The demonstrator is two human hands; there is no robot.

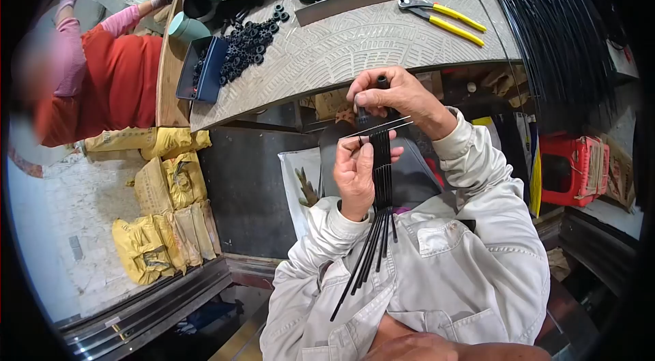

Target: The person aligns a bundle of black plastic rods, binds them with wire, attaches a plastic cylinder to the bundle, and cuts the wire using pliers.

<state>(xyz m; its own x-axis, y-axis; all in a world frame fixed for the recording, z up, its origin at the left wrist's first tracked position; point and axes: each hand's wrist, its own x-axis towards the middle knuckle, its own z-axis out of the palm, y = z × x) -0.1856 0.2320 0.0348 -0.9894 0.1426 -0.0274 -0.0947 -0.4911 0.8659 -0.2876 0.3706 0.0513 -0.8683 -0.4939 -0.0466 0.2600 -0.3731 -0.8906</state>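
My left hand [356,177] is closed around a bundle of thin black rods [383,183], whose lower ends fan out over my jacket. Above it, my right hand [399,96] pinches a small dark piece at the top of the bundle; a black tube end [382,81] stands up between its fingers. Two thin metallic wires [389,127] cross the bundle sideways, between the two hands. On the table above lie yellow-handled pliers [450,23], a flat metal strip [368,1] and a pile of small black ring-like parts [249,47].
The patterned table [321,54] has a blue bin [203,71] and a green cup [185,26] at its left. Long black rods [552,26] hang at the right, above a red crate [573,170]. Another person in red [123,81] is at the left, near yellow sacks [147,248].
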